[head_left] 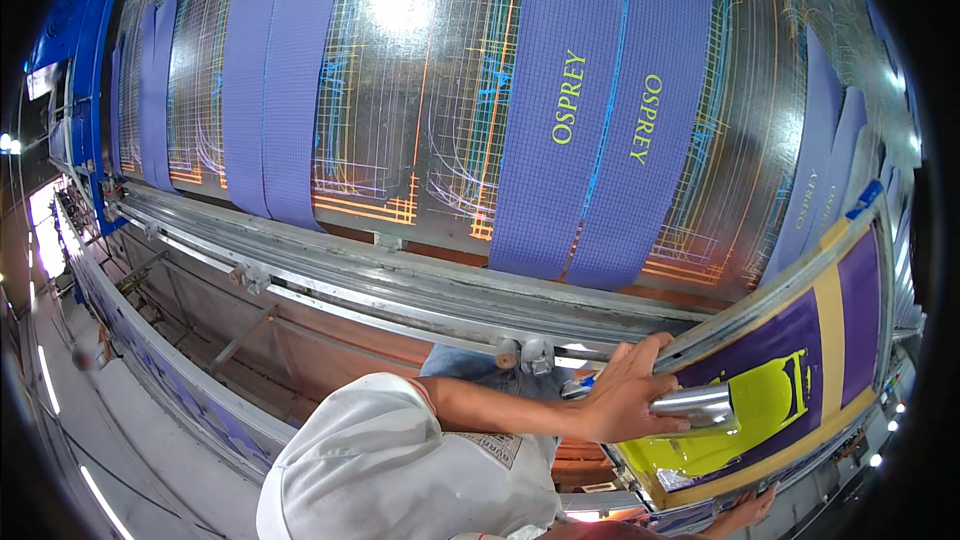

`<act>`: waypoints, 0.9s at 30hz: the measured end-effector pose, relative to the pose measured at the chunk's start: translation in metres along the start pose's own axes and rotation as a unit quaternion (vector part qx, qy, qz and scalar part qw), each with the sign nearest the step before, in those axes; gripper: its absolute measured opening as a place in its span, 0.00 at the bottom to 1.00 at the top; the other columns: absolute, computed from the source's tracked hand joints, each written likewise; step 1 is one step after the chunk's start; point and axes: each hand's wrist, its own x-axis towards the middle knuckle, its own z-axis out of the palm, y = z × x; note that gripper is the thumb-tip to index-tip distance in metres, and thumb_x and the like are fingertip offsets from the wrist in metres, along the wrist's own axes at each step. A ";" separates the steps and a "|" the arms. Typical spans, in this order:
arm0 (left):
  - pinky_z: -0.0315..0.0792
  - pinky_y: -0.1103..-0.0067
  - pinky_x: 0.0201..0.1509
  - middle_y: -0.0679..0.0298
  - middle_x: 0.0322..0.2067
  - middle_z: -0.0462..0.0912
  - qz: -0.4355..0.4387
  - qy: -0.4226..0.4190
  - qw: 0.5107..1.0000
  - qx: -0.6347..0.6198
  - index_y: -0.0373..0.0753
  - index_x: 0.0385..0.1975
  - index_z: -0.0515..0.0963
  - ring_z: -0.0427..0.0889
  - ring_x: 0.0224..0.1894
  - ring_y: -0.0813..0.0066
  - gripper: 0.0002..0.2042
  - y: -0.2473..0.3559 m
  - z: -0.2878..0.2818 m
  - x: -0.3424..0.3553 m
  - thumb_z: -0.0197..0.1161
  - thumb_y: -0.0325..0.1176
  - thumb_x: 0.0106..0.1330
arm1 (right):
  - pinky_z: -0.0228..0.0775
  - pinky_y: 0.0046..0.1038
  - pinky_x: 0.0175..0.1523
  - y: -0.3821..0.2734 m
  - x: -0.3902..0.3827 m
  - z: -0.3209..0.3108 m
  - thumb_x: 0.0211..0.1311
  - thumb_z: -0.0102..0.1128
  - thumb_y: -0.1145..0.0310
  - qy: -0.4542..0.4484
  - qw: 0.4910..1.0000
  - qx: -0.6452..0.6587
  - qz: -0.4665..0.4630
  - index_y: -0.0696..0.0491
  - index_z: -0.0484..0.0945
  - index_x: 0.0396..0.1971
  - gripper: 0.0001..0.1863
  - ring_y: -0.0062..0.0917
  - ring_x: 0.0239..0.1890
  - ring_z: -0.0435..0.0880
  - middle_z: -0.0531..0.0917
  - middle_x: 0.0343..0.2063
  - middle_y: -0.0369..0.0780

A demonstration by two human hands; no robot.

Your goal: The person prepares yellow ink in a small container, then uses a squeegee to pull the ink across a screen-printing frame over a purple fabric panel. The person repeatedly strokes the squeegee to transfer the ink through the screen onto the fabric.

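Observation:
My left hand (pixel 622 395) is closed round a silver metal squeegee (pixel 705 406), reaching in over a framed printing screen (pixel 830 340). The squeegee rests on the screen in a pool of yellow-green ink (pixel 768 395), which is spread across the purple mesh. Tan tape (pixel 829 325) crosses the screen beside the inked part. At the screen's lower edge, partly cut off from sight, my right hand (pixel 745 514) has its fingers bent against the frame. Part of the squeegee is hidden by my left hand.
Beyond a metal rail (pixel 400 265) runs a long printing table (pixel 400 120) marked with coloured lines. Purple textured strips (pixel 555 120) lie across it in pairs, some with yellow lettering. A blue machine frame (pixel 85 70) stands at far left. Metal clamps (pixel 525 352) stick out from the rail near me.

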 end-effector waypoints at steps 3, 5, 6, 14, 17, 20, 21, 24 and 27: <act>0.58 0.61 0.61 0.40 0.64 0.61 0.003 -0.016 1.000 -0.002 0.36 0.34 0.84 0.62 0.64 0.44 0.25 0.001 -0.005 0.001 0.77 0.55 0.53 | 0.49 0.22 0.19 -0.007 -0.019 -0.004 0.74 0.56 0.50 0.012 0.999 -0.027 0.025 0.49 0.79 0.53 0.19 0.12 0.15 0.59 0.65 0.17 0.28; 0.58 0.62 0.60 0.40 0.64 0.61 0.002 -0.021 1.000 -0.006 0.36 0.34 0.84 0.61 0.65 0.46 0.26 0.000 -0.006 0.001 0.76 0.57 0.54 | 0.50 0.23 0.19 -0.015 -0.020 -0.003 0.74 0.56 0.50 0.006 0.999 -0.040 0.028 0.49 0.79 0.53 0.20 0.13 0.16 0.60 0.66 0.18 0.29; 0.58 0.62 0.61 0.40 0.65 0.61 -0.013 -0.034 0.999 -0.011 0.36 0.35 0.84 0.61 0.64 0.45 0.26 0.001 -0.007 0.002 0.75 0.56 0.54 | 0.51 0.23 0.19 -0.017 -0.022 -0.004 0.74 0.56 0.50 0.005 0.999 -0.045 0.030 0.49 0.79 0.53 0.20 0.14 0.16 0.60 0.66 0.19 0.29; 0.59 0.61 0.62 0.40 0.65 0.60 -0.025 -0.064 0.998 -0.016 0.37 0.38 0.85 0.63 0.63 0.44 0.27 0.000 -0.010 0.004 0.73 0.59 0.56 | 0.57 0.26 0.22 -0.032 -0.047 -0.017 0.73 0.56 0.51 0.014 0.996 -0.068 0.053 0.50 0.79 0.53 0.20 0.18 0.20 0.65 0.69 0.22 0.32; 0.59 0.62 0.62 0.41 0.65 0.61 -0.027 -0.066 0.997 0.002 0.38 0.39 0.84 0.63 0.64 0.44 0.27 0.000 -0.011 0.005 0.73 0.60 0.56 | 0.59 0.28 0.22 -0.041 -0.056 -0.021 0.73 0.56 0.51 0.016 0.996 -0.068 0.060 0.50 0.79 0.52 0.20 0.20 0.21 0.66 0.71 0.24 0.34; 0.59 0.62 0.62 0.42 0.65 0.60 -0.035 -0.079 0.996 0.012 0.39 0.39 0.84 0.63 0.63 0.45 0.27 0.001 -0.016 0.006 0.73 0.60 0.56 | 0.61 0.29 0.23 -0.046 -0.063 -0.025 0.73 0.56 0.51 0.017 0.995 -0.071 0.068 0.50 0.79 0.52 0.20 0.21 0.22 0.68 0.72 0.25 0.35; 0.59 0.62 0.62 0.42 0.65 0.60 -0.039 -0.083 0.996 0.012 0.39 0.39 0.84 0.63 0.63 0.45 0.27 0.002 -0.017 0.007 0.73 0.60 0.56 | 0.62 0.29 0.23 -0.047 -0.066 -0.026 0.73 0.56 0.51 0.017 0.995 -0.072 0.071 0.50 0.79 0.52 0.20 0.22 0.23 0.68 0.72 0.25 0.35; 0.59 0.62 0.62 0.43 0.66 0.60 -0.053 -0.104 0.993 0.000 0.39 0.39 0.84 0.62 0.63 0.46 0.27 0.006 -0.022 0.010 0.73 0.60 0.57 | 0.64 0.31 0.24 -0.049 -0.072 -0.033 0.73 0.56 0.51 0.019 0.994 -0.078 0.079 0.50 0.79 0.52 0.20 0.23 0.24 0.70 0.74 0.27 0.36; 0.59 0.63 0.62 0.43 0.66 0.59 -0.049 -0.108 0.993 0.001 0.39 0.38 0.84 0.62 0.64 0.46 0.26 0.003 -0.021 0.010 0.73 0.59 0.57 | 0.66 0.32 0.25 -0.050 -0.076 -0.035 0.72 0.56 0.51 0.019 0.993 -0.084 0.085 0.51 0.79 0.52 0.20 0.25 0.25 0.72 0.75 0.28 0.38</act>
